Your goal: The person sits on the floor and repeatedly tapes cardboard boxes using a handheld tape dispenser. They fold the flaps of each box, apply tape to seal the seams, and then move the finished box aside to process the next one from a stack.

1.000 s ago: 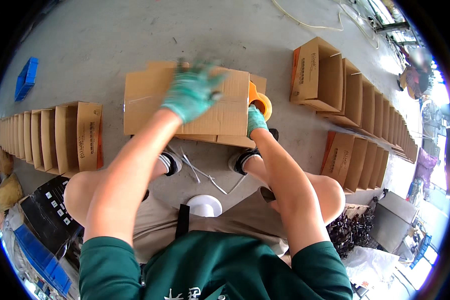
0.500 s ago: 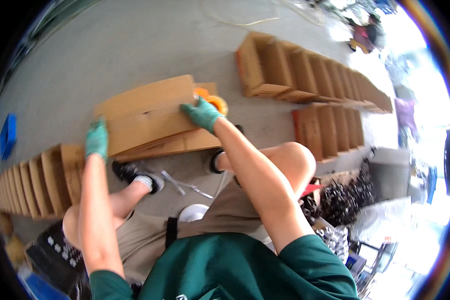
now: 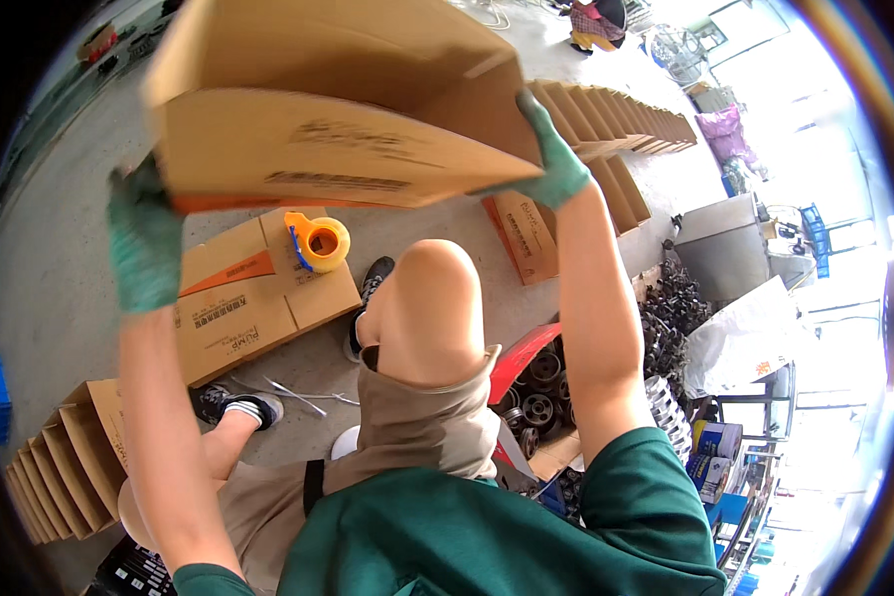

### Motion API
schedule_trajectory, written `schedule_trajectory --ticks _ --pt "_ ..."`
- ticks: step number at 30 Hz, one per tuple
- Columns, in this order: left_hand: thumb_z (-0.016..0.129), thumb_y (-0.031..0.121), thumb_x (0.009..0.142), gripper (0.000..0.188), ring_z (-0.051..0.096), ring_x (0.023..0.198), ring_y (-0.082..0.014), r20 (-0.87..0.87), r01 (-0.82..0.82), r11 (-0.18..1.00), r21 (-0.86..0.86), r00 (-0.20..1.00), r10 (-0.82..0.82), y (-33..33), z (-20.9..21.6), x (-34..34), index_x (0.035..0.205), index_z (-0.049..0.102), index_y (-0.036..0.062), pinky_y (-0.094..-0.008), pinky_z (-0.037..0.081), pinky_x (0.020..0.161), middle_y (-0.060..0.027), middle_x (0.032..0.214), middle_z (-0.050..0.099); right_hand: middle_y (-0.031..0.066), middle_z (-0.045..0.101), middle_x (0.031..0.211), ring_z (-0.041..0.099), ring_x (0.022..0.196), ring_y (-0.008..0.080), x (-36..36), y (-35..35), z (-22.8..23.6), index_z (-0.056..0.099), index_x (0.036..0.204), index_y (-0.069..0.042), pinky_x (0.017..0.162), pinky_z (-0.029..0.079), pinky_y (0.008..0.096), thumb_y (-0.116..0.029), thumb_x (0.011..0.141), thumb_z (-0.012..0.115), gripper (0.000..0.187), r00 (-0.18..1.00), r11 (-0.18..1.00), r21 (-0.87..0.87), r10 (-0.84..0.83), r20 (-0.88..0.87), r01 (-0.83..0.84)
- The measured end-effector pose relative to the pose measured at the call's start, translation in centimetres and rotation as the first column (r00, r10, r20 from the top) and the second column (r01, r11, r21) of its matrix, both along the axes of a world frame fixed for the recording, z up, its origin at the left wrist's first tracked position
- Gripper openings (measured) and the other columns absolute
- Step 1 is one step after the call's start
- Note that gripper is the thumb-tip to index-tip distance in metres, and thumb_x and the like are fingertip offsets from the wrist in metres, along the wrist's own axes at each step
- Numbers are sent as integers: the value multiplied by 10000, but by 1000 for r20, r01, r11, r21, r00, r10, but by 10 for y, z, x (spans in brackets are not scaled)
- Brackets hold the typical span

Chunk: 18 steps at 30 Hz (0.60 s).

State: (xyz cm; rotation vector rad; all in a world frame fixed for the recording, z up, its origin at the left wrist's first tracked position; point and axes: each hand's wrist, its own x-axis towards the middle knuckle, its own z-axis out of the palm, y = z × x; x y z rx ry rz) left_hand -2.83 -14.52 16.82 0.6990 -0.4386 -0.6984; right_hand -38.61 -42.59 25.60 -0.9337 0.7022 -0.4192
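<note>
Up in front of me hangs an opened-out cardboard box (image 3: 338,149), tilted and slightly blurred, its inside facing up and away. My left hand (image 3: 147,238), in a green glove, grips its lower left corner; those fingertips are dark and partly hidden. At the right end my right hand (image 3: 558,169), gloved too, clasps the corner with fingers along the side and thumb beneath. Below, on the floor, lies a flattened cardboard carton (image 3: 238,323) with an orange stripe. A yellow-orange tape dispenser (image 3: 326,243) with a blue edge rests on it.
Rows of open boxes stand at left (image 3: 65,462) and far right (image 3: 606,114). Beside my right knee are a red panel (image 3: 526,360) and dark round metal parts (image 3: 538,409). A grey bin (image 3: 722,248) stands further right. Another person (image 3: 598,22) is far back.
The folded box has come up off the floor cardboard and opened out in both hands. This uncovers the flat carton and the tape dispenser on it. My view has turned rightward.
</note>
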Motion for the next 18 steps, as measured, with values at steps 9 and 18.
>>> schedule_trajectory --ticks 9,18 --pt "502 415 1043 475 561 1240 -212 760 -28 854 520 472 -447 -50 -5 -50 1318 612 45 -358 400 1091 -111 1319 647 146 644 1068 683 952 319 -189 28 -187 569 1182 -15 688 626 540 -144 865 534 344 705 808 -251 -588 -398 532" --pt "564 294 1022 426 593 1190 -236 448 -297 337 894 551 -704 90 -83 31 1318 597 -11 -362 439 1047 -156 1296 648 173 435 1462 478 1304 336 -235 5 -374 381 1472 -117 1027 461 535 -255 877 713 694 194 670 -575 -714 -673 470"
